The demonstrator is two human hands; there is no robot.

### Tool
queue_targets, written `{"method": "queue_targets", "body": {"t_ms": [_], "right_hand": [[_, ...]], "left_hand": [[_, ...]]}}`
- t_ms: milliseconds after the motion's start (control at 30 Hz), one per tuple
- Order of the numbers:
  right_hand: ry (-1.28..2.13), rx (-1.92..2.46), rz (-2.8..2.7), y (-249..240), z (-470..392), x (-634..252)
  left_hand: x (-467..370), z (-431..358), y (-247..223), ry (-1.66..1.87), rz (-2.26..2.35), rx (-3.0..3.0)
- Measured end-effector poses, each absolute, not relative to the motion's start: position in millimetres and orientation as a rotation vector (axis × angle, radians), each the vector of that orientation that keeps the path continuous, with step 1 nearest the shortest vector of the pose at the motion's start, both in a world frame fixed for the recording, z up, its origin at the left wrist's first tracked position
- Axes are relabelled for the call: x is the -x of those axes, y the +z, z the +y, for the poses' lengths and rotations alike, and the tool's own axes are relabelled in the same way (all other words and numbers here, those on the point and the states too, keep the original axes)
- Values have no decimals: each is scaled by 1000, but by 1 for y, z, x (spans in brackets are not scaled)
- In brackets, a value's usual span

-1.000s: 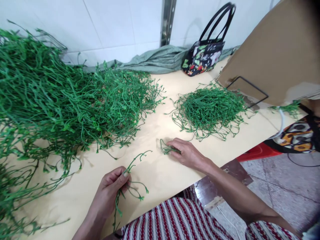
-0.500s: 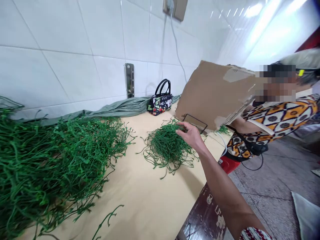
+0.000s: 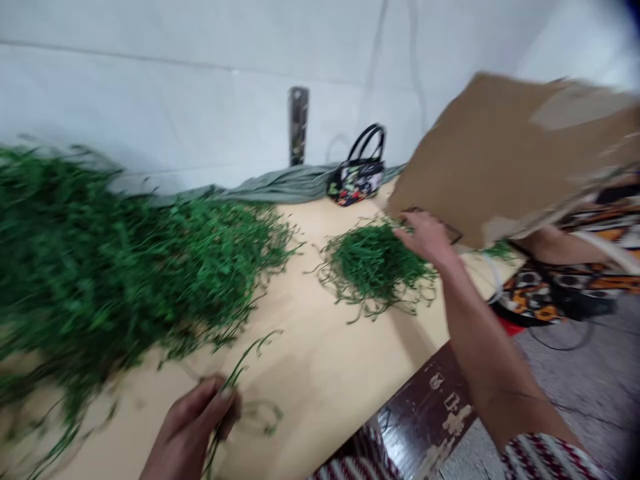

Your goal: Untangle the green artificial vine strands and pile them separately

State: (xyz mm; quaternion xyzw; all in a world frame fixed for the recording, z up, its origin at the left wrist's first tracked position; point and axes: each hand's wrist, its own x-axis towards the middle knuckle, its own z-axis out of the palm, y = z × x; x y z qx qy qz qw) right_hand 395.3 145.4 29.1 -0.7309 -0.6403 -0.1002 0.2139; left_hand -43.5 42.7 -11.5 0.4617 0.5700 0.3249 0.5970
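My left hand (image 3: 200,417) is closed round a few thin green strands (image 3: 247,357) near the front of the cream tabletop (image 3: 295,373). My right hand (image 3: 425,235) reaches over the right edge of a small pile of green strands (image 3: 377,260), its fingers apart; nothing shows between them. The brown cardboard (image 3: 500,153) rises just behind that hand, with a thin dark wire frame at its lower edge. A much larger heap of green strands (image 3: 125,273) covers the left side of the table.
A flowered handbag (image 3: 357,181) stands by the tiled wall, on grey-green cloth (image 3: 280,187). A metal strip (image 3: 299,125) is on the wall. At the right, a person in a patterned top (image 3: 537,290) is beside the cardboard. A dark worn wooden edge (image 3: 425,407) lies in front.
My left hand has come into view at the bottom, holding the strands that lay loose there before. The view has swung left and blurred. My right hand remains by the small pile.
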Motion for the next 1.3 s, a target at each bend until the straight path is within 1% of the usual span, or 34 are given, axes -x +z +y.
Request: {"method": "queue_targets", "body": {"t_ms": [67,133,200,300,367,433,533,600,833,1000,1233,1300], "right_hand": [[-437,2014,-1730,34,138,-381],[-418,1828,-1799,33,127,-354],[-179,1585,-1950,29,111,-315],[418,1136,-2201,20,81,-248],[582,969,-2262,14,66,-211],[609,899,-2283,6,59,-184],[571,919,-2321,-6,59,-161],[614,957,-2336,-15,60,-151],[1164,957,-2050,-28,56,-134],[1350,994,-1957,-29,56,-140],[1452,1061,-1932,-24,60,-147],[1405,1137,-1953,-27,58,-142]], "left_hand": [[36,43,-5,794,1281,-1049],[31,47,-3,844,1226,-986],[28,50,-5,900,1189,-920],[23,51,-8,941,1132,-859],[20,52,-9,968,1114,-847],[17,52,-10,991,1107,-845],[14,51,-10,1025,1092,-827],[11,51,-10,1044,1088,-799],[10,49,-14,1098,1012,-709],[13,51,-19,1069,1057,-687],[9,53,-24,1101,1123,-750],[6,51,-25,1120,1123,-757]]}}
